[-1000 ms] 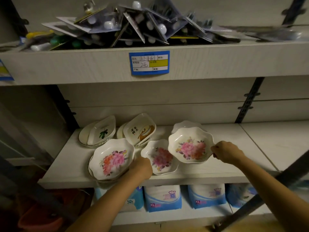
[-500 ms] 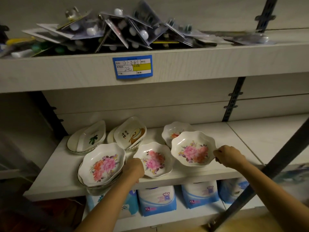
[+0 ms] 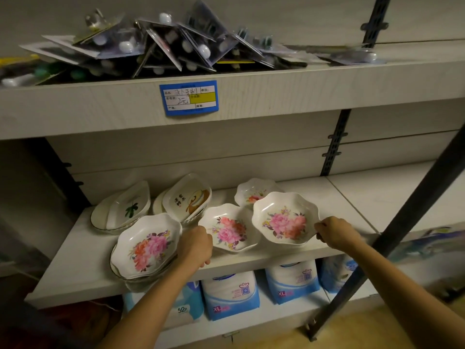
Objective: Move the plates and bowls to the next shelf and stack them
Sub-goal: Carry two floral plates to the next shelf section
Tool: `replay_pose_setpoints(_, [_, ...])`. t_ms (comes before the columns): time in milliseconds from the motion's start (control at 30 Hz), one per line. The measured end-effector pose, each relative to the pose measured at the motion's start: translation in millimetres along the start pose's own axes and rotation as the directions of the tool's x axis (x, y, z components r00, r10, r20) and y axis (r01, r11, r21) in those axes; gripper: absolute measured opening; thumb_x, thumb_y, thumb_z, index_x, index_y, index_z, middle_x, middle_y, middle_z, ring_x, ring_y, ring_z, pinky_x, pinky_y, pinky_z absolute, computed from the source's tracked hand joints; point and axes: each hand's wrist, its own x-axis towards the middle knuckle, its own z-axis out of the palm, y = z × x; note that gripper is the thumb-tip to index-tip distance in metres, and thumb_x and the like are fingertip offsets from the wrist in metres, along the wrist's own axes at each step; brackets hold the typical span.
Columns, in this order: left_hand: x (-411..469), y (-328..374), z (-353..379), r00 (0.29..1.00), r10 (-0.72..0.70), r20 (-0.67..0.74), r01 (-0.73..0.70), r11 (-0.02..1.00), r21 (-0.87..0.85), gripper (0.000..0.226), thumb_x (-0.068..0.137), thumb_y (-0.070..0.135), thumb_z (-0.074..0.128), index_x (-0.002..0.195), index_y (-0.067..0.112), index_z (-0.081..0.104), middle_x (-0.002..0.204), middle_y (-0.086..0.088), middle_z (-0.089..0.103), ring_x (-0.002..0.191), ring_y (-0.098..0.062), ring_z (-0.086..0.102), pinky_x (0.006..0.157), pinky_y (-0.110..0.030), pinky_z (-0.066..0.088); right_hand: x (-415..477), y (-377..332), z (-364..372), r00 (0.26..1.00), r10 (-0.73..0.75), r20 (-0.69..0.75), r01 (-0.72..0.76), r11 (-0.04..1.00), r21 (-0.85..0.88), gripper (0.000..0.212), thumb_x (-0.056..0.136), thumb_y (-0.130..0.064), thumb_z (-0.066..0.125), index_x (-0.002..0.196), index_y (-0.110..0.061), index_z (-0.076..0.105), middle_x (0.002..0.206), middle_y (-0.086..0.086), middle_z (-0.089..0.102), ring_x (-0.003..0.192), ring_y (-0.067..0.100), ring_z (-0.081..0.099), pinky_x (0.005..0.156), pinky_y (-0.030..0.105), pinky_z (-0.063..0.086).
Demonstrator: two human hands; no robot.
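Several white dishes with pink flowers sit on the middle shelf (image 3: 75, 250). My right hand (image 3: 336, 234) pinches the right rim of a scalloped flower bowl (image 3: 284, 220), which is tilted and held slightly above the shelf. My left hand (image 3: 197, 248) grips the left edge of a smaller flower bowl (image 3: 230, 231) in the middle. A stack of flower bowls (image 3: 147, 248) stands at the front left. Behind it are oval dishes with a green leaf (image 3: 128, 207) and dishes with writing (image 3: 188, 197). One more flower bowl (image 3: 254, 193) lies at the back.
The neighbouring shelf board (image 3: 382, 195) lies to the right, past a black upright (image 3: 334, 144). A dark diagonal bar (image 3: 392, 230) crosses in front at right. The top shelf holds packaged goods (image 3: 161, 46) and a blue price label (image 3: 188, 98). Blue and white packs (image 3: 230, 293) fill the lower shelf.
The view has shifted slightly right and down. My right hand has lifted the tilted flower bowl a little; my left hand keeps its hold on the middle bowl.
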Motion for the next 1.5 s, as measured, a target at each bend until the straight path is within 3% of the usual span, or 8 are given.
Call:
replay_pose_setpoints(200, [-2,11,-4,0.985,0.168,-0.037,-0.166,0.985,0.053,0.027,0.094,0.02,0.037,0.084,0.003,0.056,0.086,-0.02,0.071,0.078,-0.032,0.069,0.075,-0.039,0.056,-24,30,-11,0.993,0.063,-0.096,-0.054,0.994,0.09,0.034,0.096,-0.024,0.041,0.064,-0.019,0.052,0.066,-0.005,0.056,0.064,0.011,0.054,0.067,0.025,0.045])
replay_pose_setpoints(367, [-4,36,10,0.938,0.345,-0.04,-0.342,0.938,0.054,0.036,0.094,0.017,0.036,0.059,0.015,0.045,0.048,-0.002,0.058,0.05,-0.016,0.058,0.052,-0.025,0.041,-52,69,-31,0.974,0.143,-0.175,-0.107,0.973,0.203,0.032,0.096,-0.027,0.042,0.076,-0.011,0.062,0.071,0.003,0.061,0.073,0.022,0.063,0.076,0.036,0.053])
replay_pose_setpoints(533, [-19,76,29,0.89,0.454,-0.038,-0.453,0.891,0.039,0.035,0.095,0.017,0.038,0.06,0.016,0.043,0.049,0.001,0.054,0.046,-0.008,0.055,0.046,-0.018,0.031,-77,119,-49,0.952,0.187,-0.244,-0.127,0.962,0.241,0.035,0.097,-0.027,0.042,0.066,-0.016,0.056,0.065,0.0,0.056,0.058,0.013,0.052,0.056,0.022,0.042])
replay_pose_setpoints(633, [-31,104,46,0.862,0.507,-0.024,-0.506,0.862,0.039,0.033,0.094,0.017,0.038,0.065,0.01,0.051,0.049,-0.003,0.056,0.046,-0.014,0.059,0.048,-0.024,0.04,-91,152,-66,0.941,0.211,-0.264,-0.153,0.962,0.225,0.036,0.097,-0.027,0.042,0.066,-0.015,0.057,0.062,-0.003,0.055,0.056,0.012,0.05,0.051,0.022,0.038])
replay_pose_setpoints(800, [-53,154,81,0.847,0.531,0.025,-0.532,0.847,-0.004,0.031,0.093,0.019,0.04,0.073,0.002,0.055,0.054,-0.012,0.064,0.056,-0.026,0.066,0.067,-0.041,0.053,-104,222,-99,0.918,0.263,-0.296,-0.195,0.951,0.238,0.04,0.095,-0.024,0.044,0.066,-0.006,0.065,0.058,-0.001,0.056,0.055,0.017,0.05,0.058,0.031,0.039])
replay_pose_setpoints(1133, [-113,265,169,0.81,0.586,0.011,-0.586,0.809,0.037,0.036,0.093,0.022,0.04,0.06,0.01,0.048,0.06,-0.013,0.065,0.064,-0.029,0.062,0.07,-0.043,0.05,-111,361,-176,0.885,0.337,-0.323,-0.237,0.921,0.31,0.044,0.095,-0.023,0.044,0.055,-0.011,0.056,0.051,0.0,0.048,0.047,0.015,0.04,0.053,0.03,0.032])
replay_pose_setpoints(1300, [-134,315,201,0.805,0.593,0.003,-0.593,0.805,-0.014,0.037,0.095,0.02,0.039,0.059,0.014,0.043,0.047,0.001,0.051,0.047,-0.011,0.049,0.052,-0.021,0.037,-106,409,-202,0.867,0.397,-0.301,-0.282,0.889,0.36,0.045,0.096,-0.026,0.043,0.063,-0.003,0.064,0.054,0.004,0.048,0.049,0.016,0.038,0.055,0.031,0.033])
replay_pose_setpoints(1500, [-129,367,228,0.804,0.595,0.006,-0.594,0.804,-0.024,0.036,0.096,0.022,0.036,0.069,0.005,0.053,0.052,-0.005,0.059,0.051,-0.017,0.06,0.066,-0.035,0.053,-85,448,-226,0.85,0.423,-0.314,-0.308,0.883,0.355,0.047,0.096,-0.025,0.043,0.056,-0.006,0.057,0.052,0.005,0.047,0.05,0.017,0.038,0.056,0.032,0.033])
